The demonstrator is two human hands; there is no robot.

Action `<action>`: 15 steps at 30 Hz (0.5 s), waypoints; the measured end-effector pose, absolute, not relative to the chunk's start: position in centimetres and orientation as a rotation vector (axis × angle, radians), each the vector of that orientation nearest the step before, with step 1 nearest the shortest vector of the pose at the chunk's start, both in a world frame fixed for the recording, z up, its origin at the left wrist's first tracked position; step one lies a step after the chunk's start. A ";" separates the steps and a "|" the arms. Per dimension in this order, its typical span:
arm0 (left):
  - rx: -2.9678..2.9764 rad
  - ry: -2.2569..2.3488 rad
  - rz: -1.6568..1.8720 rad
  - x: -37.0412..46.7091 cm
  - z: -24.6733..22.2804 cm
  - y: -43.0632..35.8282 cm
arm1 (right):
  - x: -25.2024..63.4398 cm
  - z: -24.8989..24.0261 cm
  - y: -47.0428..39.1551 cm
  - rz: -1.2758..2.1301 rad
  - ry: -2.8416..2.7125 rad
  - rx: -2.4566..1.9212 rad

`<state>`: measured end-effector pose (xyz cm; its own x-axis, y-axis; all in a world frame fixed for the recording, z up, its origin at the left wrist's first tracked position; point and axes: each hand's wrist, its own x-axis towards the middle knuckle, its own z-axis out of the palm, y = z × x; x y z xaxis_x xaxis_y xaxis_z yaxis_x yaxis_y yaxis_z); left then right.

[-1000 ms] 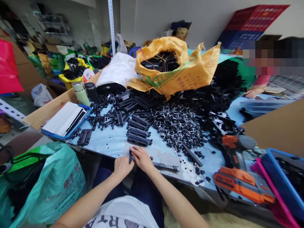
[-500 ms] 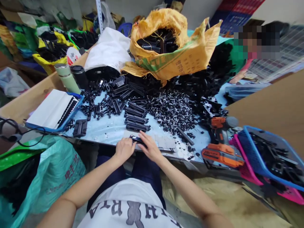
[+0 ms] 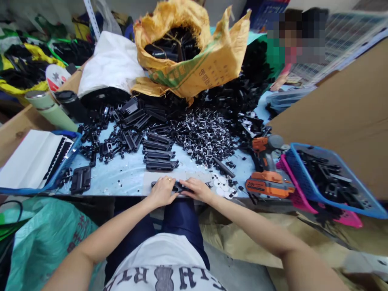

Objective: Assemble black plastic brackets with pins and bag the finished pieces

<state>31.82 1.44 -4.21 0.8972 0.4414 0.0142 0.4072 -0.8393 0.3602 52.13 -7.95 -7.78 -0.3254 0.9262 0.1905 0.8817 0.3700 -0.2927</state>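
Black part is held flat at the near edge of the bench, mostly covered by both hands. Its left end is gripped by the left hand, fingers curled over, thumb on the near side. Right end is pinched by the right hand, fingers together on top, thumb below. Thumbs are nearly touching.

Clock centred on the hands, 12 = away from the wearer. Slim black assemblies are lined up near 11. Pins are heaped at 1. White discs are scattered just beside the right hand, at 3; the orange drill is laid further out, same line, then the blue basket, loaded with black pieces. Flat black piece is set at 9. Orange sack is stood at 12, behind the heaps.
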 end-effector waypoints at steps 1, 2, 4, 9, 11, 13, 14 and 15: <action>2.709 0.625 0.143 31.4 -4.0 1.1 | 52.5 -7.2 -7.9 0.187 -2.357 -1.593; 2.720 0.612 0.152 30.9 -4.1 0.8 | 52.8 -6.6 -8.0 0.159 -2.401 -1.599; 2.801 0.548 0.162 29.9 -4.7 0.5 | 53.4 -5.9 -8.1 0.044 -2.467 -1.629; 3.048 0.291 0.246 28.4 -6.6 1.9 | 54.8 -6.5 -8.2 -0.265 -2.411 -1.795; 3.073 0.276 0.292 28.8 -6.5 2.6 | 54.8 -7.0 -8.1 -0.340 -2.392 -1.799; 3.047 0.334 0.322 29.6 -6.1 3.2 | 54.3 -7.0 -8.1 -0.357 -2.377 -1.798; 3.016 0.378 0.321 29.9 -5.9 3.6 | 53.8 -6.8 -8.2 -0.334 -2.373 -1.795; 2.978 0.418 0.311 30.2 -5.6 3.8 | 53.3 -6.3 -8.3 -0.290 -2.379 -1.783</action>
